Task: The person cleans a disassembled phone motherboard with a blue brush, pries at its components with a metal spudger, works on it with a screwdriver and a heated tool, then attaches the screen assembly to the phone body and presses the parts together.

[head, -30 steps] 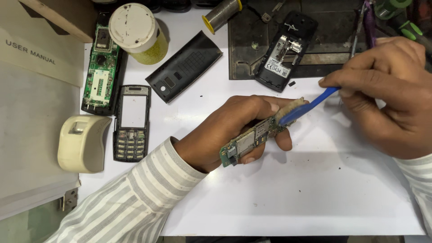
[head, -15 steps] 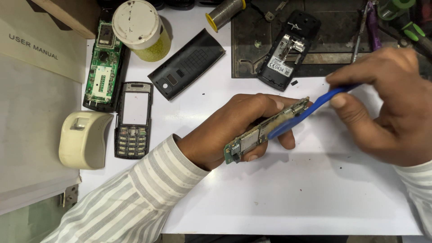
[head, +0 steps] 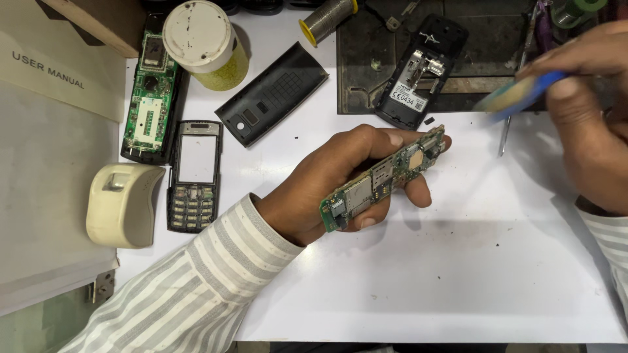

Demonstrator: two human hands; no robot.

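left hand (head: 340, 176): fingers gripping the bare circuit board (head: 383, 180)
right hand (head: 589, 124): pinching a blurry blue tool (head: 523, 91), held clear of the board
progress: phone's stripped, casings lying around, reassembly not started

White worktop (head: 458, 287) — evenly lit; dark mat (head: 356, 78) at rear.

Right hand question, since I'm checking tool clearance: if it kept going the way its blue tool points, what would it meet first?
Probably the circuit board in the left hand. The right hand aims its blue tool down-left at the board's upper end; height is unclear.
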